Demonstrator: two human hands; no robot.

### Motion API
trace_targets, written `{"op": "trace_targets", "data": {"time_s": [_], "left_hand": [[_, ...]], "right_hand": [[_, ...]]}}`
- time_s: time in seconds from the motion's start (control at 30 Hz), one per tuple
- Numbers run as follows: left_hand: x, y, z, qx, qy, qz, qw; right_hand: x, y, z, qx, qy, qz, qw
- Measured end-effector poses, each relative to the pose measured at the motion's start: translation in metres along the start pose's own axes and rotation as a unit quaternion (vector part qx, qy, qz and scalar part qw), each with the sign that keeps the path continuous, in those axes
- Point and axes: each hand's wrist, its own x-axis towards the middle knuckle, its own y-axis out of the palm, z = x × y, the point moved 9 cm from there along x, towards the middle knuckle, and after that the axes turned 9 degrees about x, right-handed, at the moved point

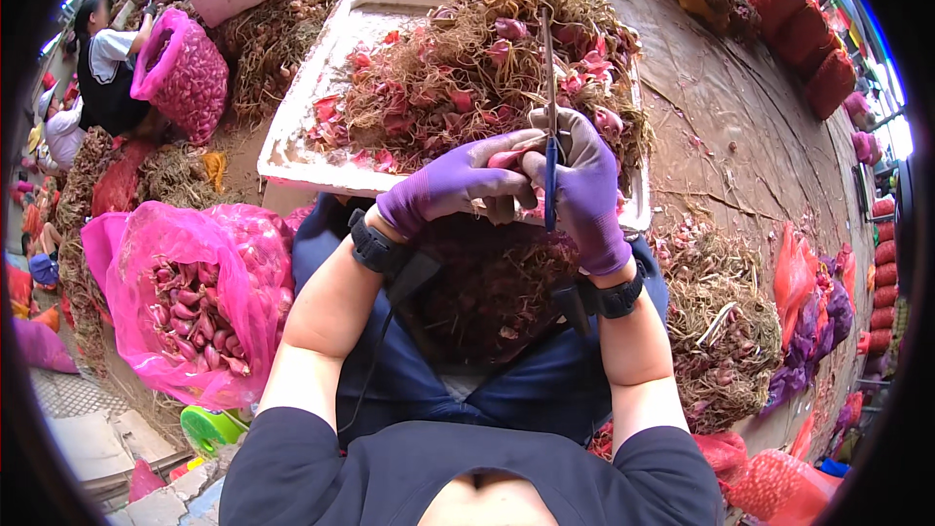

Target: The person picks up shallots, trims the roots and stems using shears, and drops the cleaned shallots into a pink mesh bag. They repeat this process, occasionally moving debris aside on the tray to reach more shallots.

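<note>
My left hand (pixel 466 180), in a purple and grey glove, pinches a shallot (pixel 510 154) above the near edge of a white foam tray (pixel 310 151). In my right hand (pixel 584 185), gloved alike, is a pair of scissors (pixel 551 175) with blue handles. Seen nearly edge-on, its long blades point away from me over the tray, and I cannot tell how far apart they are. The right fingertips come close beside the shallot. A heap of shallots with dry roots and stalks (pixel 438 78) fills the tray, loose red skins among them.
To my left stands an open pink mesh bag (pixel 127 282) of shallots. Dry trimmings (pixel 716 331) lie to my right, near orange and purple net bags (pixel 804 321). Full red sacks (pixel 789 10) line the far right. Another person (pixel 107 63) sits far left beside a pink bag (pixel 185 78).
</note>
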Motion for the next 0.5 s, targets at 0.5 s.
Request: {"op": "trace_targets", "data": {"time_s": [0.5], "left_hand": [[-0.094, -0.082, -0.095, 0.383, -0.049, -0.373, 0.843]], "right_hand": [[0.02, -0.051, 0.026, -0.058, -0.144, -0.102, 0.983]]}}
